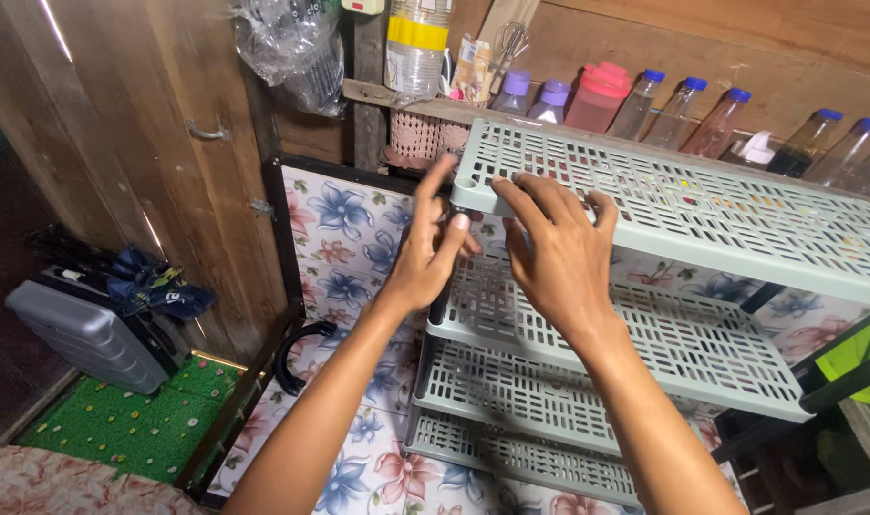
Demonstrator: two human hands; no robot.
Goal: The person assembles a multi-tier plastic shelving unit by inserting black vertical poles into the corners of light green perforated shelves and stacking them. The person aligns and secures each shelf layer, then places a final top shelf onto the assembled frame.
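Note:
A pale green plastic rack with several slotted shelves [702,205] stands in front of me. My left hand [427,250] wraps around the dark corner post [439,303] just under the top shelf's near-left corner. My right hand [559,253] rests on that top shelf near the same corner, fingers spread and pressing on its edge. Lower shelves [683,343] show below my arms.
A floral-patterned board [344,238] in a dark frame leans behind the rack. Several bottles [683,105] line a wooden ledge on the wall. A grey case [87,334] and a folded blue umbrella [154,286] lie at the left on green matting [120,429].

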